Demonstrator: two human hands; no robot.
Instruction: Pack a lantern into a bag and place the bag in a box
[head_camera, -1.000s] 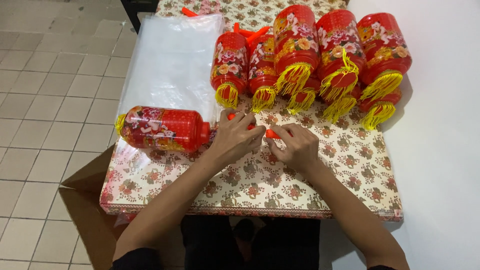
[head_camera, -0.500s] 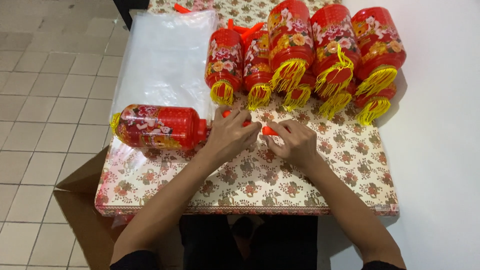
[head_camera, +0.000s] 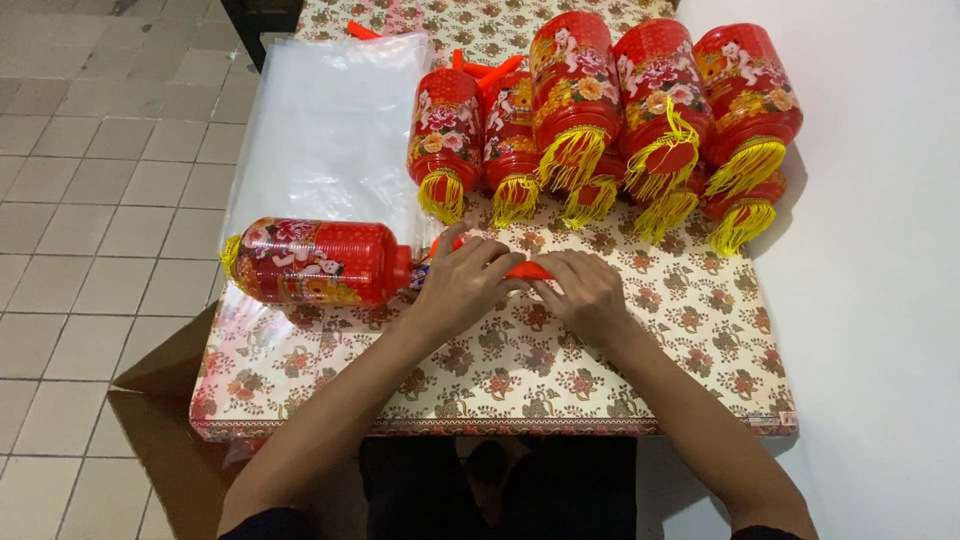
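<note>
Shifted little since a second ago — both hands still together at the table's (head_camera: 700, 330) middle, lantern (head_camera: 320, 262) still lying on its side at left. Head view: looks light, thin-walled, crushable — best taken at its red end cap. Left hand (head_camera: 465, 285) and right hand (head_camera: 585, 295) pinched together on a small orange piece (head_camera: 527, 271) beside that cap; fingers curled, barely open.

Craft workshop: lanterns (head_camera: 640, 110) in rows

Grey tiled floor (head_camera: 90, 200) left, plain white wall (head_camera: 880, 250) right, floral-clothed table (head_camera: 640, 360), perhaps a cardboard box (head_camera: 165, 430) below.
</note>
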